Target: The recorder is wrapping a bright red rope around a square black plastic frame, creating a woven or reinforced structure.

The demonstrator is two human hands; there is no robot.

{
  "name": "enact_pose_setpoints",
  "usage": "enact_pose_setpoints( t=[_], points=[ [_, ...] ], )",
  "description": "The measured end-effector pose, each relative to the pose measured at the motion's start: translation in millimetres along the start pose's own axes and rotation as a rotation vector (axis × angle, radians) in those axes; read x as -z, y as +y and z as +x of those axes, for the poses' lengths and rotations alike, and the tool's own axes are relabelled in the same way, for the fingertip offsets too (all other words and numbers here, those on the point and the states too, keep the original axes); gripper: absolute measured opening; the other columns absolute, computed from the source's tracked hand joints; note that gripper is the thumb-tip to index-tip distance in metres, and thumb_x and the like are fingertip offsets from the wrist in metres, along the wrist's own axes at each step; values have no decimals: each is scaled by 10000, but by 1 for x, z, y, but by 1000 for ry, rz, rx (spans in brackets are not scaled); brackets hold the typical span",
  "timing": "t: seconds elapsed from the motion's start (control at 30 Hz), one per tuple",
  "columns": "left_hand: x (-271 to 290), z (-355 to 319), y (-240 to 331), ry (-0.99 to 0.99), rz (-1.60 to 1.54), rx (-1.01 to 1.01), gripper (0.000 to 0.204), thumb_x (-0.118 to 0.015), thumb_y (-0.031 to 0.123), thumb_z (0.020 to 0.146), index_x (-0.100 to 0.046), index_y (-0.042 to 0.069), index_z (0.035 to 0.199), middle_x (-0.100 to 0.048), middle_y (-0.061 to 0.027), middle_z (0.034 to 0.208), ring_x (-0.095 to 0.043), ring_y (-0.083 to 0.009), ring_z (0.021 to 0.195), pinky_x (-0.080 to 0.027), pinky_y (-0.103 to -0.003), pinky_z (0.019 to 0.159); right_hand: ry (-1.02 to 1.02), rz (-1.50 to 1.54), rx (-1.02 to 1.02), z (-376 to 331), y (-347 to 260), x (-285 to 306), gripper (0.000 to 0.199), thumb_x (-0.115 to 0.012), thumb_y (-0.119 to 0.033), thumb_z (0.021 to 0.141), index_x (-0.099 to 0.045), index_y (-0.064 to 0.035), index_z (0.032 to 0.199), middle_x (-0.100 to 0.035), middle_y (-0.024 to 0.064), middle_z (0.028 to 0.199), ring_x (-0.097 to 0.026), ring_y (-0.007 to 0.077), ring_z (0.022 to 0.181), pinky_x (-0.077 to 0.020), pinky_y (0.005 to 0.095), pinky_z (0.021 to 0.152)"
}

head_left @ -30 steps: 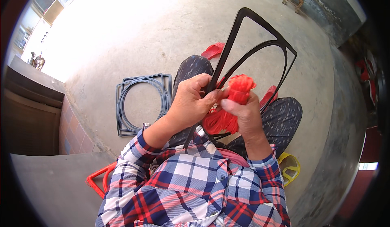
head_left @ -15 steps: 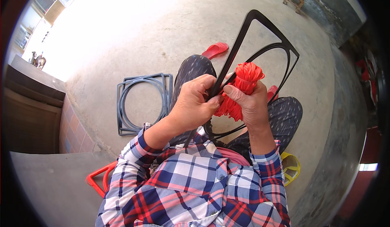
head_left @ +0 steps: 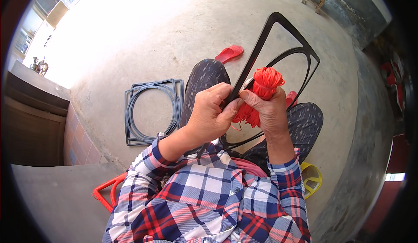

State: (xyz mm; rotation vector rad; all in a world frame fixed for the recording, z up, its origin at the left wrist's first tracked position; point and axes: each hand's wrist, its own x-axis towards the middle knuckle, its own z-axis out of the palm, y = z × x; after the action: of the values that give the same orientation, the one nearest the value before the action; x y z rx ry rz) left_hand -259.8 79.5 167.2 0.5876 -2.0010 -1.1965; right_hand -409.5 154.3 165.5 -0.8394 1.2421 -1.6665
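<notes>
My left hand [head_left: 212, 112] is closed around one side bar of a black square frame [head_left: 252, 62] that has a ring set inside it. The frame stands tilted above my lap, between my knees. A bundle of red cord [head_left: 267, 83], tied round near its top, is gripped in my right hand [head_left: 270, 112], whose thumb presses by the frame's bar. Both thumbs are close together at that bar. A thin loop of the cord hangs below the bundle. My fingers hide the lower part of the bar and the middle of the bundle.
Grey-blue square frames with rings [head_left: 127, 125] lie stacked on the floor left of my knee. A red frame [head_left: 102, 194] is at lower left, a yellow one [head_left: 321, 177] at lower right. A red slipper [head_left: 229, 53] lies ahead; a wooden stool [head_left: 314, 0] stands far right.
My left hand has shifted slightly, its thumb now lying across the bar close to the right thumb. A thin cord loop shows below the bundle. The frame has barely moved.
</notes>
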Motion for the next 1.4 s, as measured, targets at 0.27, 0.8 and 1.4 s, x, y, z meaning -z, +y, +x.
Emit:
enact_pose_setpoints(
  t=[0.27, 0.8, 1.4],
  points=[
    [30, 14, 8, -17, -140, 138, 65, -600, 25, 870, -626, -24, 837, -521, 34, 671, -456, -34, 602, -370, -215, 528, 107, 855, -109, 4, 11, 36, 364, -698, -125, 869, -563, -15, 1189, -645, 143, 1085, -624, 278, 1026, -525, 433, 919],
    [19, 21, 36, -115, 105, -338, 55, -607, -29, 732, -558, -47, 714, -310, -239, 1534, -574, -338, 1107, -479, -392, 918, 20, 143, 251, 20, -60, 20, 337, -634, -231, 964, -553, 33, 1158, -692, 116, 1005, -671, 123, 811, -549, 251, 746],
    [32, 34, 30, -414, -234, -350, 87, -647, 39, 712, -591, -22, 738, -314, -228, 1547, -232, -420, 1457, -164, -532, 1157, -390, 1067, -189, 17, -11, 20, 450, -502, -373, 995, -575, 29, 1184, -621, 219, 1185, -643, 331, 1026, -524, 458, 946]
  ],
)
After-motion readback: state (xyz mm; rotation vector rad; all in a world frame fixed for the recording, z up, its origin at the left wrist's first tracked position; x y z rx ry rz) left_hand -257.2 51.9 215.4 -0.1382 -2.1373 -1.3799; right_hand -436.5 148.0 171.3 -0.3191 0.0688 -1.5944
